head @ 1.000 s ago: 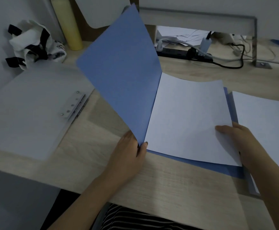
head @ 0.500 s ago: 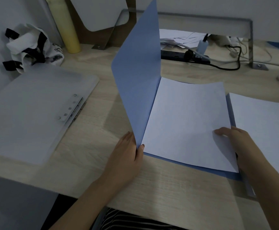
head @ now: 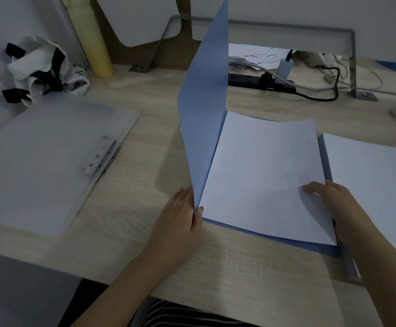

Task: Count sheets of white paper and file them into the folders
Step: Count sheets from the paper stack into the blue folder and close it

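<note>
Left hand point(head: 180, 217) pinches with thumb; right hand point(head: 330, 198) rests palm-down.

Blue folder point(head: 204, 109), white paper point(head: 263, 175), pale wood-grain desk point(head: 239, 267), yellow roll point(head: 93, 41).

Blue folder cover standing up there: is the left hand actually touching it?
Touching. The head view shows the left hand pinching the blue folder cover at its bottom corner, thumb on the inside face, other fingers behind it.
</note>
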`<state>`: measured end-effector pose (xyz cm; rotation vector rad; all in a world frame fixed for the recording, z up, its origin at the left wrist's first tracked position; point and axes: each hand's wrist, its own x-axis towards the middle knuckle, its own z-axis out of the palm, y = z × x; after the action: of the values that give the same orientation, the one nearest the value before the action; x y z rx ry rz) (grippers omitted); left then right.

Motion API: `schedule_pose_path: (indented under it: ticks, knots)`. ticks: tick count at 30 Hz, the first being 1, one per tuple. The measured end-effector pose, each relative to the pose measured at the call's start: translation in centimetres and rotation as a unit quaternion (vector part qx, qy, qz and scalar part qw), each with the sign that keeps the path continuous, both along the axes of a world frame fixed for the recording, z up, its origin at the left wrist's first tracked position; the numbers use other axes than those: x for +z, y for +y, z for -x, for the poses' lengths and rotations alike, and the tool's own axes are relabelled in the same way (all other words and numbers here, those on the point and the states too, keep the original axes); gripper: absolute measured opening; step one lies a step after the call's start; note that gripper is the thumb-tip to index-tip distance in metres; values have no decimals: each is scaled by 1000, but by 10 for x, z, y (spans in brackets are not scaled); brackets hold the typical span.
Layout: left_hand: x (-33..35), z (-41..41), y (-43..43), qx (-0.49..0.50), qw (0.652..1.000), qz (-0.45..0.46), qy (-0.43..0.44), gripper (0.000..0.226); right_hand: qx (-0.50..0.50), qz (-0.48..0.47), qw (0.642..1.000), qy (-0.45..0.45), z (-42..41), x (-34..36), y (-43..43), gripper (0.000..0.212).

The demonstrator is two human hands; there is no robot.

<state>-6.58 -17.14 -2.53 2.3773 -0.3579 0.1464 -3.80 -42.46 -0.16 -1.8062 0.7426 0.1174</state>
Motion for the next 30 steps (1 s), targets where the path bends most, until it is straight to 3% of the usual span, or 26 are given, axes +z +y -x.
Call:
schedule_pose_path:
  ticks: [2,4,7,8,10,12,15,16,18,20,22,25,30]
  knots:
    - [-2,0,1,1,1000,-17,12,18,-15,-30,999,-16,-2,0,-2,32]
    - [-5,-3,1,-30,999,-26,15,36,-30,-116,992,-33,-1,0,-8,54]
    - [-16,-6,5,-96,993,-65,3,59,94,-273,957,8,4,10,-18,82]
    - [-19,-7,5,-103,991,-80,4,60,101,-270,957,-14,11,11,-24,90]
    - [-22,-8,7,-109,988,-108,-9,66,83,-324,942,-32,8,17,-32,87]
    - [-21,-8,4,-110,985,-136,-4,74,90,-428,899,12,-2,4,-32,87]
    - [-16,-12,-3,-68,995,-62,37,71,83,-411,908,4,5,5,-37,97]
    - [-14,-15,-6,-45,997,-15,62,61,103,-434,895,5,-1,3,-44,93]
    - [-5,-24,-12,9,986,108,129,47,65,-365,929,-12,-4,2,-45,80]
    - [5,-38,-14,58,957,203,198,39,75,-366,928,-6,-2,9,-42,65]
    - [13,-54,-16,77,928,239,274,33,98,-384,918,-9,-1,10,-40,57]
    - [18,-67,-20,48,874,281,393,32,102,-385,917,-5,-2,5,-43,70]
    - [15,-69,-23,29,872,279,402,30,100,-384,918,-14,-2,11,-36,69]
